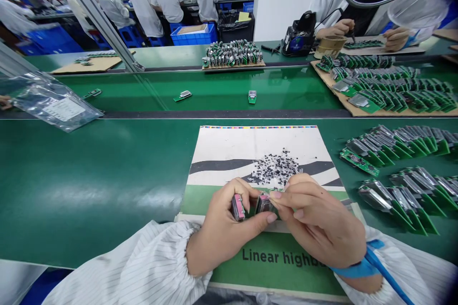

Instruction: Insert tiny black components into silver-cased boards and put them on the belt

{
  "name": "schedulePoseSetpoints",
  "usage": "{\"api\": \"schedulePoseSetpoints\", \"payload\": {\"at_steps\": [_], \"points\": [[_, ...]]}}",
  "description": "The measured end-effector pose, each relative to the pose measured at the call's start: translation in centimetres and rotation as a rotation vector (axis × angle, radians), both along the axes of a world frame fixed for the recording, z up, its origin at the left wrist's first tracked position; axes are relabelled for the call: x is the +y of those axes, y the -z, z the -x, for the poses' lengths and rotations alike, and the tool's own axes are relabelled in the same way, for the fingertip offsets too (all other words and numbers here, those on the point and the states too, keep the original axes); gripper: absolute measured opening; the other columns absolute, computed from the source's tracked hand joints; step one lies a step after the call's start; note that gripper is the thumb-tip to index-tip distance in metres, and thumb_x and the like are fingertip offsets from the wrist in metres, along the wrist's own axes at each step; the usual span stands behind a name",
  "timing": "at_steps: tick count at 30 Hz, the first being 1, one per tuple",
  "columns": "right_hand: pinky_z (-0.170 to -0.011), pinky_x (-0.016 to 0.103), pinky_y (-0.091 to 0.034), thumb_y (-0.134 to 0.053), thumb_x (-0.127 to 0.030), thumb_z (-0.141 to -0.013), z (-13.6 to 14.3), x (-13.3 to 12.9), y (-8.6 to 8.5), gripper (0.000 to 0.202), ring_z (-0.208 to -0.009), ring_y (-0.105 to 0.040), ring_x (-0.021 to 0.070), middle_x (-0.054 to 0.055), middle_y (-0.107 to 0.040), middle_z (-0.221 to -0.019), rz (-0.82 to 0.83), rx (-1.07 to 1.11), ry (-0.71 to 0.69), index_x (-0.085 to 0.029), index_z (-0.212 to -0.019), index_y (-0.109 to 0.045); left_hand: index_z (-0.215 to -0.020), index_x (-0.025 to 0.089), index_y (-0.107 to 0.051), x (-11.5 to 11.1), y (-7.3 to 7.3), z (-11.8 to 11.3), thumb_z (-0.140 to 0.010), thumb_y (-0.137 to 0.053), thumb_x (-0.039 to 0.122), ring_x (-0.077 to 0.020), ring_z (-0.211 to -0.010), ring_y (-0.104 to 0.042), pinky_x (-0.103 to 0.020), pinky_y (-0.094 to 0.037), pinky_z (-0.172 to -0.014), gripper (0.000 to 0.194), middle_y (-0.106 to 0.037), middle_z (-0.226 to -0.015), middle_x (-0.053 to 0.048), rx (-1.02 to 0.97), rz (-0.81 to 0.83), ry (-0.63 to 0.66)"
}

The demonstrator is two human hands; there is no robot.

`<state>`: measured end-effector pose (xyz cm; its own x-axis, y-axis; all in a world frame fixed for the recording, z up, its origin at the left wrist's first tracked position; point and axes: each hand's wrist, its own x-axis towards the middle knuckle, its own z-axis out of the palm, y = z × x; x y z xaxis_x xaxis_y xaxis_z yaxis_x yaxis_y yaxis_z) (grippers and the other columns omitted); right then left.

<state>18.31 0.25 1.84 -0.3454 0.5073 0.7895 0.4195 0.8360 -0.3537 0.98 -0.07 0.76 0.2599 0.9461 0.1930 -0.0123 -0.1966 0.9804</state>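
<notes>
In the middle of the head view, my left hand (pixel 229 224) is closed around two small modules with pink faces. One pink-faced module (pixel 238 207) sits in the curl of its fingers; a second module (pixel 264 203) is held between thumb and fingertips. My right hand (pixel 322 219), a blue band at its wrist, pinches at the top edge of that second module. Whatever lies between its fingertips is too small or hidden to make out. Just beyond both hands, a pile of tiny black-and-silver leaded parts (pixel 275 167) is spread on a printed cardboard sheet (pixel 222 145).
Rows of green circuit boards (pixel 404 195) stand on the right, more on a cardboard tray (pixel 343 100). Two boards (pixel 252 97) lie on the green belt (pixel 214 83). A plastic bag (pixel 60 105) is at left. Across the belt, a co-worker's hands (pixel 336 28) handle boards.
</notes>
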Motion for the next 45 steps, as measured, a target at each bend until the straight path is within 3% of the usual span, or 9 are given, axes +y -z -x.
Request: {"api": "schedulePoseSetpoints", "payload": {"at_steps": [5,12,18,26,32,45], "points": [[-0.063,0.035,-0.052,-0.052,0.01,-0.078,0.4,0.0,0.6,0.032,-0.064,-0.059,0.0143,0.004,-0.071,-0.08,0.118,0.176,-0.062,-0.022,-0.082,-0.045,-0.065,0.02,-0.04,0.0,-0.2,0.0,-0.07,-0.074,0.01,-0.0097,-0.066,-0.053,-0.022,-0.04,-0.061,0.036,-0.057,-0.076,0.004,0.013,-0.011,-0.006],[-0.075,0.037,-0.053,-0.057,0.007,-0.08,0.8,-0.4,1.7,0.035,-0.077,-0.062,0.0154,0.0,-0.067,-0.086,0.369,0.444,-0.154,-0.024,-0.092,-0.048,-0.065,0.02,-0.04,0.1,-0.2,0.0,-0.069,-0.074,0.01,-0.0102,-0.066,-0.052,-0.022,-0.04,-0.061,0.036,-0.055,-0.075,0.004,0.027,-0.012,-0.022],[-0.07,0.031,-0.057,-0.059,0.001,-0.083,1.3,-0.7,1.7,0.03,-0.084,-0.064,0.0157,-0.001,-0.067,-0.083,0.55,0.591,-0.17,-0.025,-0.091,-0.047,-0.065,0.02,-0.04,0.2,-0.2,0.0,-0.07,-0.074,0.01,-0.0098,-0.066,-0.053,-0.022,-0.04,-0.06,0.036,-0.057,-0.075,0.004,0.041,-0.013,-0.024],[-0.074,0.034,-0.058,-0.06,0.001,-0.083,1.2,-0.7,2.0,0.031,-0.087,-0.064,0.0167,0.0,-0.065,-0.088,0.522,0.561,-0.124,-0.025,-0.094,-0.049,-0.064,0.02,-0.04,0.3,-0.4,-0.1,-0.069,-0.074,0.01,-0.0103,-0.066,-0.054,-0.022,-0.042,-0.06,0.036,-0.058,-0.074,0.004,0.028,0.021,-0.018],[-0.07,0.032,-0.057,-0.06,-0.003,-0.085,1.0,-0.8,2.0,0.029,-0.088,-0.061,0.0164,0.003,-0.062,-0.097,0.561,0.54,-0.176,-0.027,-0.098,-0.049,-0.064,0.02,-0.038,0.3,-0.6,-0.1,-0.07,-0.071,0.006,-0.0092,-0.065,-0.056,-0.021,-0.043,-0.059,0.037,-0.058,-0.072,0.005,-0.037,0.05,-0.004],[-0.072,0.033,-0.059,-0.057,-0.007,-0.089,0.8,-0.9,1.9,0.024,-0.092,-0.062,0.0178,0.004,-0.063,-0.094,0.563,0.55,-0.202,-0.026,-0.101,-0.049,-0.064,0.02,-0.039,0.2,-0.6,0.0,-0.069,-0.074,0.011,-0.0113,-0.065,-0.056,-0.024,-0.042,-0.06,0.036,-0.06,-0.074,0.003,0.018,0.036,-0.024]]}}
